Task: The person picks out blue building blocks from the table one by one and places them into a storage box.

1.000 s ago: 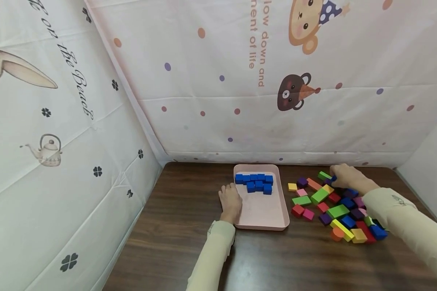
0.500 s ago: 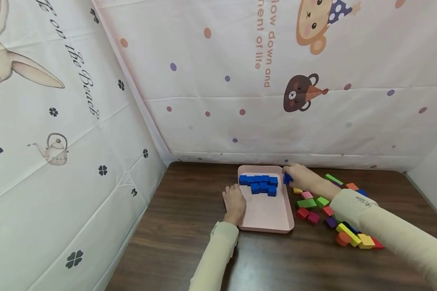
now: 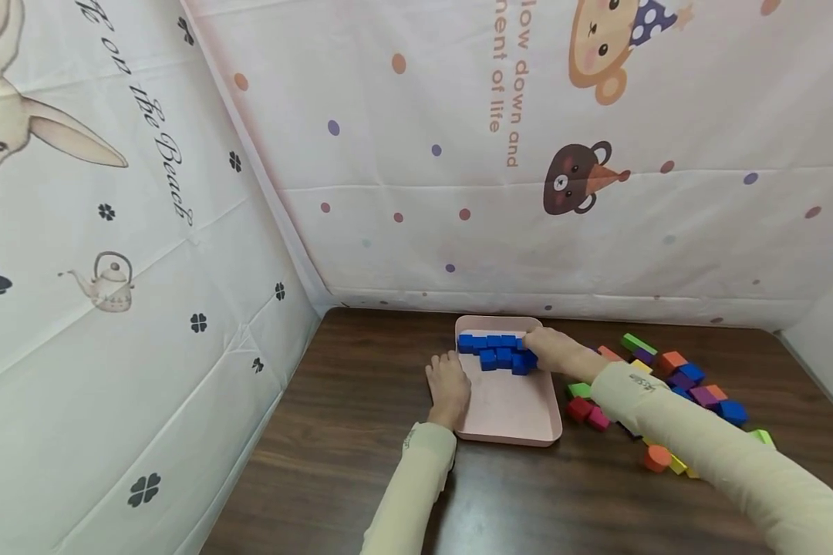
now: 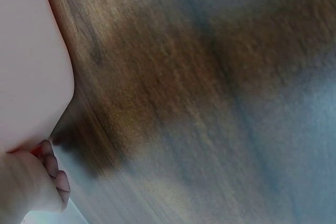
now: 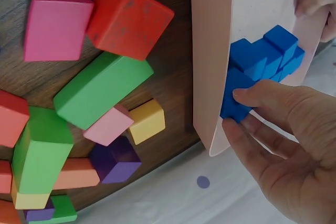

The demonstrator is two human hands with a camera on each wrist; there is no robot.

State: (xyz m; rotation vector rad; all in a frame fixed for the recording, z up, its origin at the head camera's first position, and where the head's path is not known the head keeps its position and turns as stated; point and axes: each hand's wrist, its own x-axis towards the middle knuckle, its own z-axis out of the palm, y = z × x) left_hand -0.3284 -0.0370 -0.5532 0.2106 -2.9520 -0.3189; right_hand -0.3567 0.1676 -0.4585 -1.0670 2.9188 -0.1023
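Observation:
My right hand [image 3: 558,352] is over the far right corner of a pink tray [image 3: 507,412]. In the right wrist view its thumb and fingers pinch a blue block [image 5: 239,95] just inside the tray wall. This block touches or nearly touches several blue cubes [image 3: 503,358], grouped in rows at the tray's far end. At the tray's left side, my left hand [image 3: 447,385] holds the rim. Its curled fingers also show in the left wrist view beside the tray's outer wall [image 4: 37,61], where much of the palm is cut off.
Right of the tray lies a loose heap of coloured blocks, among them a red block [image 5: 131,19], a green block [image 5: 102,90], an orange cylinder [image 3: 657,458] and more blue ones [image 3: 732,412]. My right forearm covers part of it. A printed cloth [image 3: 389,254] hangs behind the brown table [image 3: 333,408].
My right hand has carried the blue block leftward from the heap, over the tray's right rim, to the cubes inside. The left hand has stayed at the rim. The head view has shifted slightly.

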